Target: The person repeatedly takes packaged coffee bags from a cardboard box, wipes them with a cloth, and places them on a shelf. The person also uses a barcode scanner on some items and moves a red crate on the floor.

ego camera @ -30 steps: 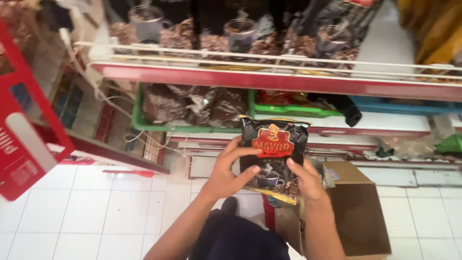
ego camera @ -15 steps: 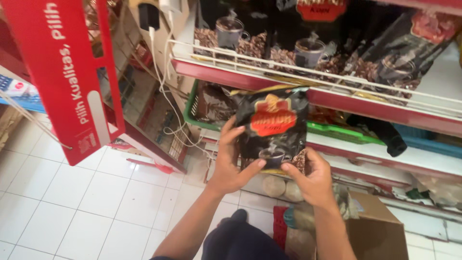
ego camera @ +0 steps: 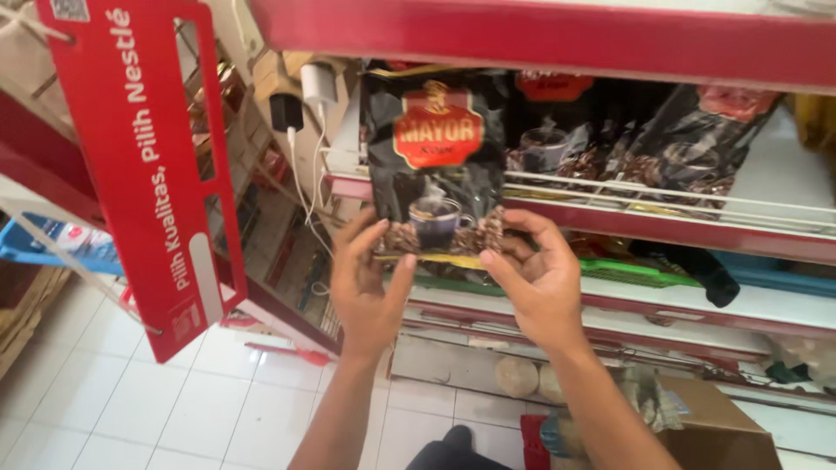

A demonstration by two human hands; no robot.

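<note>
Both my hands hold one black coffee packet (ego camera: 433,165) with a red label and a picture of a cup, upright in front of a shop shelf. My left hand (ego camera: 367,283) grips its lower left corner, thumb on the front. My right hand (ego camera: 537,277) grips its lower right corner. The packet is level with a white wire-fronted shelf (ego camera: 662,198) that carries more of the same black packets (ego camera: 697,139) to the right.
A red hanging sign panel (ego camera: 148,165) juts out at the left. White chargers and cables (ego camera: 306,113) hang behind it. Below are a green tray (ego camera: 636,271), a blue tray (ego camera: 766,265) and a brown cardboard box (ego camera: 723,431) on the white tiled floor (ego camera: 148,409).
My hands have lifted the packet from the green-tray level up to the wire-fronted shelf. The view has tilted up and closer to the shelves.
</note>
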